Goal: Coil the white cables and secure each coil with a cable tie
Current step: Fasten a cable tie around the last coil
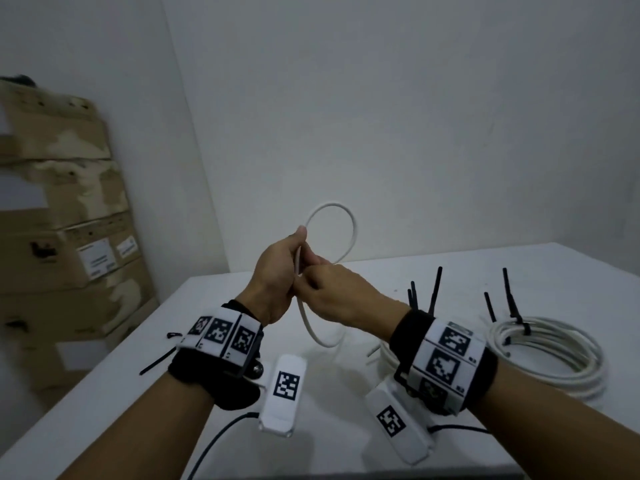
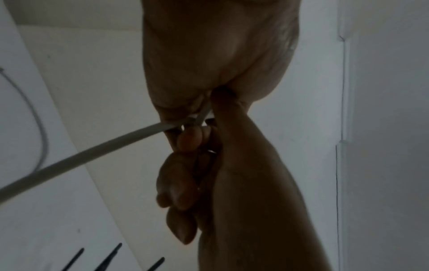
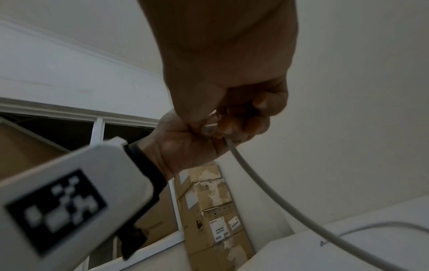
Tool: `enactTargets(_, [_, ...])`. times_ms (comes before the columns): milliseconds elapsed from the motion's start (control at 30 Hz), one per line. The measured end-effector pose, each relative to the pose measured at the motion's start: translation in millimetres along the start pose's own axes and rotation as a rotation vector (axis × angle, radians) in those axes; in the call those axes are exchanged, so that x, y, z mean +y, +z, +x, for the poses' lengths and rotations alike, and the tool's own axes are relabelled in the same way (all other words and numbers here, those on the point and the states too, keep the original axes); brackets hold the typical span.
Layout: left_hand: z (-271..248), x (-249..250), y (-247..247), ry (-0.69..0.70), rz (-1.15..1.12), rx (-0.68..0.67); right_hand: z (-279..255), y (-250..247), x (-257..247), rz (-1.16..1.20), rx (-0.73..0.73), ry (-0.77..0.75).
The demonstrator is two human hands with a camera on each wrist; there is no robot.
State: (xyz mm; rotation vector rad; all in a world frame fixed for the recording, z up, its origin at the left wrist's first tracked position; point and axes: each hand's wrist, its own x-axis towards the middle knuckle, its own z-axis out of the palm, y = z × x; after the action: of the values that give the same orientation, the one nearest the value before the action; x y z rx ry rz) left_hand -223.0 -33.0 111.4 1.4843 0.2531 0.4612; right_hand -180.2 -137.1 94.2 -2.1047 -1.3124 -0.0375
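White cable (image 1: 348, 233) rises in one small loop above the bench (image 1: 433, 271), held up between both hands. The left hand (image 1: 277, 271) has its fingers (image 2: 185, 137) curled round the crossing at the loop's base, thumb on top. The right hand (image 1: 332, 292) meets it there, its fingers (image 3: 234, 126) pinching the same cable just beside the left grip. From the hands the cable drops and trails down to the bench.

At the right lies a finished coil (image 1: 550, 355), already bound by black ties (image 1: 519, 317). More ties (image 1: 433, 289) stick up behind the right wrist, and one spare tie (image 1: 156, 362) lies at the left.

This looks like the first turn of a new coil. To do it well, I judge the left hand should keep the crossing clamped while the right slides down the free length, brings up an equal turn and lays it flat against the first, letting the cable twist freely so it does not kink. Loops matched to the done coil would tie neatly.

Boxes (image 1: 69, 237) stacked at the left carry white labels (image 1: 97, 261); their print is too blurred to read. The wrist bands show only black-and-white square markers (image 1: 446, 365).
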Motion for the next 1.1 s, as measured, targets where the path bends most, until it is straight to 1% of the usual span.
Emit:
enactTargets(67, [2,-5,-3,0.002,-0.042,0.085,0,-2,-1,0.099,-0.153,0.006])
enactTargets(100, [3,-8,-4,0.005,-0.082,0.125,0,-1,-1,0.108,-0.179,-0.008])
enactTargets(133, [5,-9,-5,0.008,-0.123,0.170,-2,1,0,0.058,-0.156,-0.043])
enactTargets(167, [7,-10,-7,0.013,-0.156,0.207,-3,4,0,-0.052,-0.071,-0.094])
enactTargets(200, [9,-10,-8,0.014,-0.171,0.222,-4,7,3,-0.201,0.095,-0.160])
enactTargets(233, [11,-11,-10,0.008,-0.161,0.218,-3,8,6,-0.354,0.300,-0.226])
enactTargets(267, [12,-10,-12,-0.005,-0.134,0.204,-2,7,10,-0.496,0.460,-0.285])
enactTargets(300, [12,-10,-15,-0.020,-0.104,0.187,0,4,15,-0.629,0.554,-0.330])
enactTargets(333, [12,-9,-17,-0.035,-0.084,0.174,3,1,24,-0.738,0.576,-0.366])
enactTargets(367, [11,-9,-19,-0.051,-0.078,0.170,6,-2,33,-0.816,0.540,-0.406])
enactTargets(433, [12,-9,-21,-0.086,-0.069,0.170,11,-1,47,-0.868,0.447,-0.504])
enactTargets(500, [13,-11,-20,-0.104,-0.092,0.158,13,5,53,-0.870,0.447,-0.578])
enactTargets(533, [13,-11,-20,-0.103,-0.126,0.144,12,8,54,-0.851,0.481,-0.570])
enactTargets(567, [12,-12,-21,-0.091,-0.175,0.113,11,10,55,-0.808,0.549,-0.535])
enactTargets(600, [11,-12,-23,-0.074,-0.242,0.061,11,10,56,-0.730,0.631,-0.471])
enactTargets(667, [8,-13,-25,-0.054,-0.425,-0.092,12,9,56,-0.550,0.799,-0.309])
enactTargets(700, [6,-15,-25,-0.037,-0.487,-0.164,14,9,55,-0.482,0.856,-0.230])
enactTargets(733, [3,-19,-23,-0.001,-0.484,-0.214,16,11,52,-0.434,0.882,-0.153])
enactTargets(800, [0,-33,-17,0.099,-0.306,-0.219,20,15,46,-0.359,0.863,-0.040])
enactTargets(833, [-1,-40,-13,0.150,-0.204,-0.181,22,17,44,-0.327,0.833,-0.003])
enactTargets(867, [-2,-46,-10,0.184,-0.150,-0.122,23,19,42,-0.301,0.793,0.023])
enactTargets(933, [-2,-53,-10,0.191,-0.207,-0.030,22,27,40,-0.300,0.719,-0.002])
enactTargets(1033, [4,-48,-16,0.131,-0.383,0.018,16,47,37,-0.349,0.557,-0.105])
enactTargets(1100, [6,-44,-17,0.115,-0.355,0.068,14,57,36,-0.369,0.490,-0.115])
